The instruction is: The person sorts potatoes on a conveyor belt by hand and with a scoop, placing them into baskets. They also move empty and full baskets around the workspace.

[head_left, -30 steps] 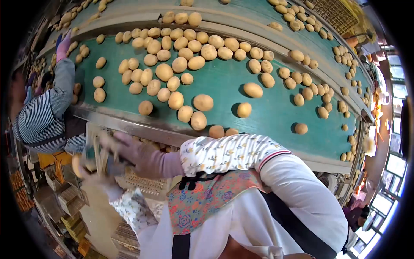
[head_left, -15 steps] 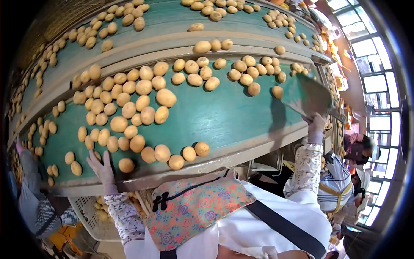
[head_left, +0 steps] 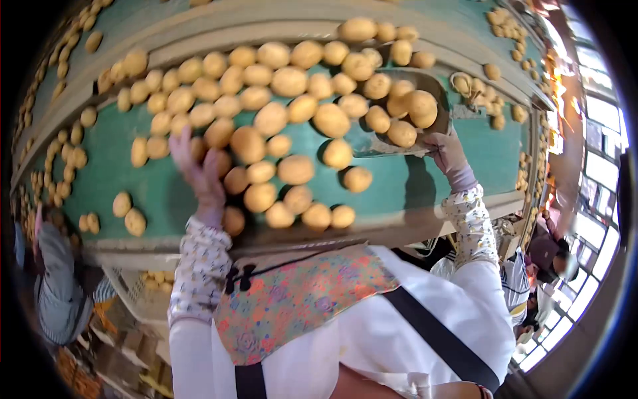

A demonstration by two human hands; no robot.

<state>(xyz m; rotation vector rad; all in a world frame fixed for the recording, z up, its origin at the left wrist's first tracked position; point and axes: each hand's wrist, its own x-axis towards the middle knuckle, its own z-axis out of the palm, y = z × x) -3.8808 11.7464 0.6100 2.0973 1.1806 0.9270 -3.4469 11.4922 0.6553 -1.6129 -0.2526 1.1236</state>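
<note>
My right hand [head_left: 448, 154] grips a metal scoop [head_left: 367, 146] by its near right end. Several potatoes [head_left: 421, 105] lie in the scoop, and more crowd its left mouth. My left hand [head_left: 203, 176], gloved, has its fingers spread at the left side of a cluster of potatoes [head_left: 271, 120]; some fingers touch or nearly touch them. Both hands are over a green conveyor belt [head_left: 389, 186], where the loose potatoes lie between the left hand and the scoop.
A raised rail [head_left: 266, 33] separates this belt from another at the back. Below the near edge stands a white crate [head_left: 126, 292] holding potatoes. A co-worker in grey sleeves [head_left: 60, 286] is at the left; other people are at the far right.
The scoop has moved left and now has potatoes in it. My left hand has moved right and further over the belt, and the potatoes are bunched nearer the scoop. The view has shifted.
</note>
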